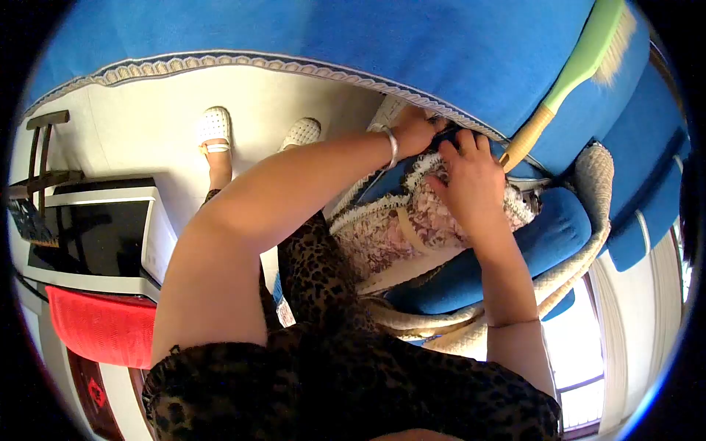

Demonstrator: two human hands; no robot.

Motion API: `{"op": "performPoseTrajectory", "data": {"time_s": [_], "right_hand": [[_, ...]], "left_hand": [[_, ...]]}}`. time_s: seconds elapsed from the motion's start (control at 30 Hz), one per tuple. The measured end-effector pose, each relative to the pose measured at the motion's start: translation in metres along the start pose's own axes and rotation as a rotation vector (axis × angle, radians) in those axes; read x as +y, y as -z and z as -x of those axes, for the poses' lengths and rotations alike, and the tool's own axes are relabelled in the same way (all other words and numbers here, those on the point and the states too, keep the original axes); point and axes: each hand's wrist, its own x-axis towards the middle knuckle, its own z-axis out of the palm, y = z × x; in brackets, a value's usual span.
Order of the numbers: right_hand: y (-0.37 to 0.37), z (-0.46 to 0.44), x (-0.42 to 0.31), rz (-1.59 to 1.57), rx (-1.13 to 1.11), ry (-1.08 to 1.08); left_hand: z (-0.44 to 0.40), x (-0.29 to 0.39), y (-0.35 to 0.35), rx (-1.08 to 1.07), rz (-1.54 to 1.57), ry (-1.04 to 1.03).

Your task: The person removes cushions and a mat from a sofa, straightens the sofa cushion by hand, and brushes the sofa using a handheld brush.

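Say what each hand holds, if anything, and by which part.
The right hand lies over the floral fabric near its frilled edge. Whether it or the left hand grips anything can't be told.

I can read no words, brands or numbers anywhere around my hands. The nearest thing to a sign is a red emblem [97, 393] on a brown door [84, 362], well apart from my left hand [413, 134], off to its left and back towards my body; it's too small and blurred for me to tell whether it holds any writing.
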Motion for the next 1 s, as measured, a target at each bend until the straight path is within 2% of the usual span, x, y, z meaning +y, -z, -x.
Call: {"op": "performPoseTrajectory", "data": {"time_s": [0.1,0.13,0.2,0.27,0.37,0.4,0.5,0.6,0.7,0.87,0.97,1.0], "right_hand": [[0.005,0.009,0.002,-0.033,-0.031,-0.001],[0.004,0.013,0.004,-0.023,-0.020,0.009],[0.008,0.021,0.005,-0.006,-0.052,0.017],[0.008,0.028,0.007,-0.031,-0.036,0.013],[0.010,0.033,0.005,-0.063,-0.047,-0.003],[0.010,0.033,0.005,-0.086,-0.034,-0.012],[0.017,0.047,0.023,-0.162,0.005,-0.014],[0.022,0.043,0.033,-0.149,0.000,0.083],[0.031,0.039,0.033,-0.055,-0.160,0.109],[0.029,0.035,0.033,-0.146,-0.074,0.090],[0.028,0.029,0.032,-0.119,-0.043,0.099],[0.028,0.028,0.030,-0.099,-0.033,0.109]], "left_hand": [[0.017,0.034,0.012,-0.072,0.050,0.187],[0.021,0.025,0.002,-0.049,0.151,0.185],[0.036,0.026,-0.007,0.005,-0.007,0.102],[0.047,0.030,-0.020,0.117,0.233,0.200],[0.063,0.055,-0.015,0.100,0.127,0.266],[0.067,0.069,-0.011,0.100,-0.032,0.265],[0.082,0.085,-0.035,0.168,-0.039,0.107],[0.090,0.094,-0.033,0.122,0.009,0.127],[0.091,0.088,-0.035,0.124,-0.004,0.004],[0.091,0.082,-0.030,0.078,0.030,-0.005],[0.077,0.065,-0.016,-0.056,0.024,-0.019],[0.063,0.055,-0.002,-0.211,0.091,0.104]]}}
